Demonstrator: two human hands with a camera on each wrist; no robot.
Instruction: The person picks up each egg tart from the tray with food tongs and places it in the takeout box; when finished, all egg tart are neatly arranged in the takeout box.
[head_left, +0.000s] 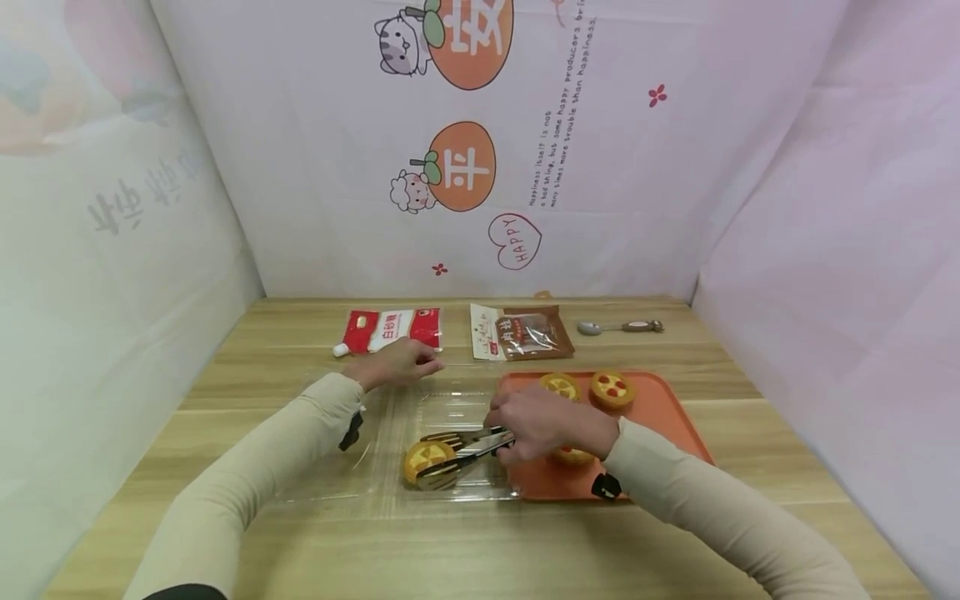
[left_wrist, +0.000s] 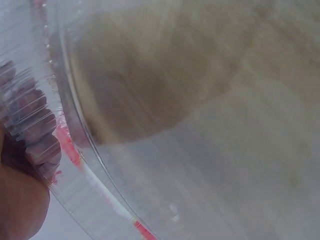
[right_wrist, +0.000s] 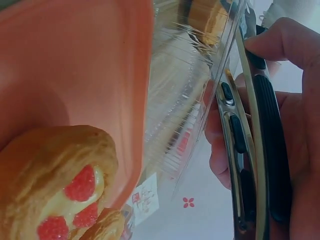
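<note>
"Nearest us?"
"Cream fabric sleeves [head_left: 202, 517], entering from the lower corners. The left hand [head_left: 397, 363] touches a clear plastic hinged container [head_left: 457, 402] at centre, probably steadying something so light. Its fingers look curled; whether they grip, I can't tell."
"And the right hand [head_left: 542, 421]?"
"Wrapped around silver metal tongs with black grips [right_wrist: 272, 150], perhaps to spare soft pastry. Their ends hold a round golden tart [head_left: 424, 456], lower centre, at the container."
"The orange rectangular tray [head_left: 667, 407]?"
"Right of centre, butted close, presumably for short transfers."
</note>
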